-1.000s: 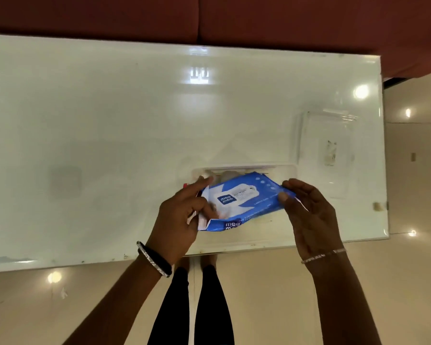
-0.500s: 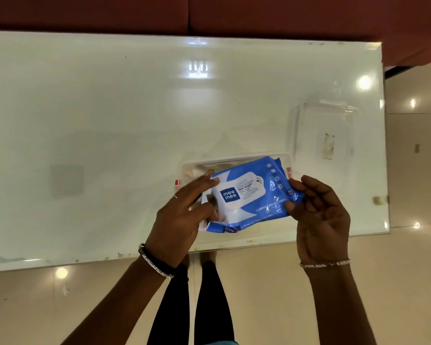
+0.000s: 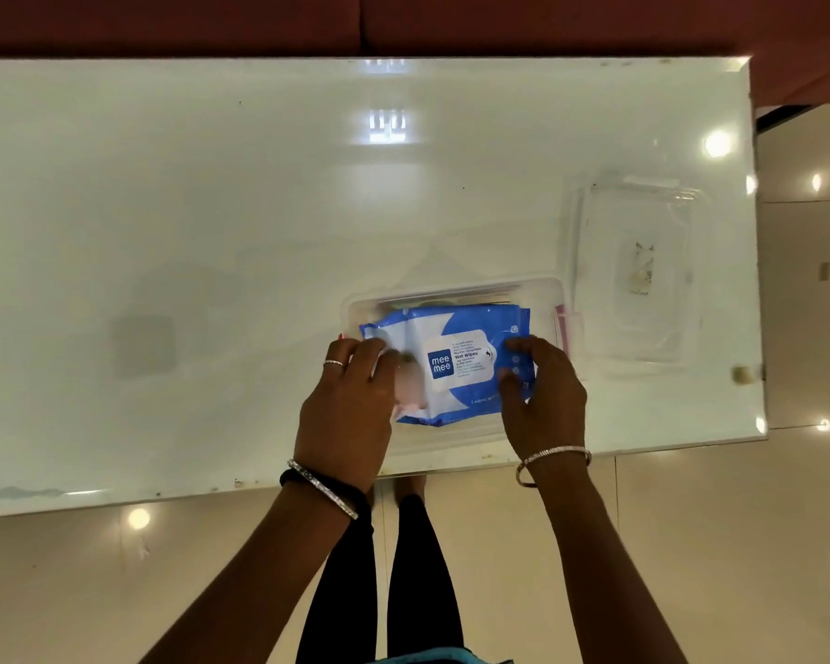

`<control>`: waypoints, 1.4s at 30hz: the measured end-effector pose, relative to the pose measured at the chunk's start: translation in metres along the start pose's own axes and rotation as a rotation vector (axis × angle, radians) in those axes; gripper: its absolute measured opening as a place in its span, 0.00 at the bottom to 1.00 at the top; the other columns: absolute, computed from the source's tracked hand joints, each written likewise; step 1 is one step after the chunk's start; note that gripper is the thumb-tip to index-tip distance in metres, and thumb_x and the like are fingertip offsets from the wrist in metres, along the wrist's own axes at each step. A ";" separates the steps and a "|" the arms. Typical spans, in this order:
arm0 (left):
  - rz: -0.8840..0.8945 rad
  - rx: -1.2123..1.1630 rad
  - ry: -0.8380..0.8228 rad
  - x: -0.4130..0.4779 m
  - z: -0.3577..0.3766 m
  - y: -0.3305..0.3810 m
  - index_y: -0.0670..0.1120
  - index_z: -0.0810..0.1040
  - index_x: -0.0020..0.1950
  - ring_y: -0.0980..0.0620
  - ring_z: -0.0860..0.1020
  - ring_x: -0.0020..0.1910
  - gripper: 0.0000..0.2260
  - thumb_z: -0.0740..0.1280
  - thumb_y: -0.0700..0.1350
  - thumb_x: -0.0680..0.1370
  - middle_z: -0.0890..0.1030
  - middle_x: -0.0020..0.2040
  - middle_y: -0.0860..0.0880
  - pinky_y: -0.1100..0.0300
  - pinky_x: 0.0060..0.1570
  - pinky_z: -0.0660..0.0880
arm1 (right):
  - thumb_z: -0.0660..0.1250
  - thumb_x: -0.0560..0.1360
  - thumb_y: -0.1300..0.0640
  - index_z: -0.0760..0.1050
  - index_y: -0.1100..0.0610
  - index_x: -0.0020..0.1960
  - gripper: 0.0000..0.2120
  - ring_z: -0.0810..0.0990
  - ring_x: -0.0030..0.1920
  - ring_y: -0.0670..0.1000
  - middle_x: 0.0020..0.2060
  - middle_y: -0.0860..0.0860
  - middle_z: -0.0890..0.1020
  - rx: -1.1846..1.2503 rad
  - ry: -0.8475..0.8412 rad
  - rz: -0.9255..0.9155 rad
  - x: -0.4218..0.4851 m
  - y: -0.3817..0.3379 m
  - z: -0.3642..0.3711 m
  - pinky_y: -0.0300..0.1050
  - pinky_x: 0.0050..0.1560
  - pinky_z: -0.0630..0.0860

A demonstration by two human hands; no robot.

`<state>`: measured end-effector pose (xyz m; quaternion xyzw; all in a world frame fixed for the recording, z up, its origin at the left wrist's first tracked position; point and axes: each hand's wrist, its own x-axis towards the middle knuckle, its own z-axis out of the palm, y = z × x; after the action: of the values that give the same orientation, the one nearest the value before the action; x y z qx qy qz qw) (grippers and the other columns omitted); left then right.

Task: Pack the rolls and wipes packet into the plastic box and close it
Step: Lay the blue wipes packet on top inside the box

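Both hands, left and right, fingers pinching the packet ends, hold it flat over the open box; lid lies right.

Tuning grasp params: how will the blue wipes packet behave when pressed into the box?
Probably soft: the wipes packet looks creased where the left hand and right hand press it into the box. Its glossy film may slip. It lies flat, so rolling seems unlikely.

The wipes packet is blue with a white label and white swathe, the box and lid clear, the desk glossy white, the floor beige.
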<state>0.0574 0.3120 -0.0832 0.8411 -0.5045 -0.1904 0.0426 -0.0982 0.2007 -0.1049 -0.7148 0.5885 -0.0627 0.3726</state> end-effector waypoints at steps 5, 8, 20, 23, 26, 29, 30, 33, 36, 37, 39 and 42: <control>-0.083 0.180 -0.016 0.002 0.004 0.015 0.41 0.79 0.60 0.41 0.80 0.56 0.23 0.76 0.42 0.67 0.81 0.59 0.42 0.51 0.47 0.78 | 0.69 0.77 0.58 0.71 0.58 0.67 0.20 0.78 0.60 0.53 0.62 0.54 0.79 -0.028 -0.085 0.049 0.018 -0.014 0.004 0.37 0.57 0.71; -0.116 0.343 -0.037 -0.001 0.012 0.013 0.48 0.78 0.64 0.46 0.75 0.65 0.24 0.74 0.52 0.70 0.78 0.65 0.48 0.45 0.61 0.71 | 0.71 0.75 0.58 0.72 0.58 0.68 0.22 0.76 0.66 0.55 0.65 0.55 0.78 -0.072 -0.079 -0.033 0.019 -0.016 0.005 0.39 0.65 0.69; -0.187 0.527 -0.248 0.007 0.029 0.020 0.41 0.48 0.78 0.33 0.32 0.73 0.32 0.61 0.48 0.81 0.52 0.79 0.40 0.29 0.61 0.28 | 0.69 0.74 0.42 0.40 0.42 0.78 0.46 0.43 0.80 0.58 0.80 0.49 0.40 -0.417 -0.313 -0.065 0.010 -0.009 0.034 0.60 0.77 0.49; -0.180 0.486 -0.236 0.008 0.024 0.021 0.42 0.57 0.77 0.36 0.37 0.76 0.29 0.63 0.49 0.79 0.60 0.78 0.43 0.29 0.62 0.29 | 0.68 0.74 0.42 0.39 0.41 0.78 0.46 0.44 0.80 0.58 0.80 0.49 0.40 -0.430 -0.334 -0.050 0.011 -0.011 0.032 0.60 0.77 0.52; -0.162 0.322 -0.126 0.004 0.012 0.018 0.48 0.72 0.69 0.41 0.48 0.78 0.23 0.70 0.48 0.74 0.72 0.72 0.48 0.32 0.67 0.32 | 0.69 0.75 0.44 0.44 0.44 0.79 0.43 0.46 0.80 0.58 0.80 0.49 0.44 -0.380 -0.359 -0.041 0.013 -0.013 0.023 0.60 0.77 0.56; -0.143 0.083 0.101 0.001 0.001 0.020 0.48 0.81 0.57 0.44 0.66 0.73 0.14 0.70 0.43 0.72 0.81 0.62 0.48 0.37 0.72 0.44 | 0.69 0.76 0.52 0.63 0.54 0.76 0.31 0.61 0.77 0.54 0.77 0.52 0.63 -0.190 -0.240 -0.093 0.009 -0.016 0.006 0.52 0.74 0.64; -0.127 0.009 0.166 0.002 -0.002 0.024 0.47 0.82 0.55 0.44 0.70 0.71 0.12 0.69 0.42 0.72 0.82 0.59 0.48 0.38 0.72 0.49 | 0.70 0.76 0.54 0.71 0.56 0.72 0.25 0.69 0.73 0.54 0.72 0.53 0.72 -0.118 -0.158 -0.125 0.008 -0.017 -0.002 0.49 0.71 0.69; -0.074 -0.226 0.256 0.011 -0.010 0.044 0.45 0.82 0.51 0.44 0.78 0.61 0.09 0.67 0.38 0.74 0.84 0.51 0.47 0.42 0.69 0.64 | 0.70 0.76 0.59 0.82 0.56 0.57 0.10 0.83 0.54 0.50 0.53 0.50 0.86 0.029 0.119 -0.169 0.006 -0.014 -0.031 0.45 0.57 0.78; -0.055 -0.471 0.246 0.031 -0.015 0.071 0.46 0.82 0.50 0.48 0.79 0.52 0.09 0.65 0.36 0.75 0.84 0.47 0.50 0.59 0.60 0.69 | 0.68 0.76 0.60 0.83 0.54 0.50 0.06 0.85 0.42 0.45 0.40 0.46 0.86 0.139 0.286 -0.056 0.018 0.003 -0.060 0.36 0.48 0.78; -0.054 -0.537 0.240 0.039 -0.017 0.079 0.47 0.82 0.50 0.50 0.79 0.51 0.08 0.65 0.36 0.75 0.84 0.47 0.51 0.62 0.56 0.69 | 0.68 0.76 0.60 0.83 0.54 0.50 0.06 0.85 0.39 0.43 0.37 0.44 0.85 0.173 0.330 -0.006 0.022 0.012 -0.068 0.31 0.46 0.77; -0.042 -0.625 0.224 0.061 -0.018 0.098 0.47 0.81 0.50 0.51 0.80 0.49 0.08 0.65 0.37 0.76 0.84 0.47 0.52 0.61 0.53 0.72 | 0.68 0.75 0.59 0.82 0.52 0.48 0.06 0.85 0.37 0.42 0.34 0.42 0.84 0.230 0.412 0.105 0.034 0.033 -0.084 0.26 0.43 0.74; 0.003 -0.679 0.228 0.102 -0.018 0.120 0.46 0.81 0.51 0.50 0.81 0.49 0.08 0.64 0.38 0.76 0.84 0.47 0.51 0.53 0.53 0.76 | 0.68 0.73 0.59 0.82 0.51 0.48 0.06 0.86 0.40 0.47 0.35 0.46 0.84 0.279 0.512 0.312 0.053 0.066 -0.099 0.23 0.42 0.70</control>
<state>0.0066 0.1630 -0.0632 0.7940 -0.4057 -0.2522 0.3759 -0.1871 0.1058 -0.0924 -0.5192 0.7512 -0.2624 0.3120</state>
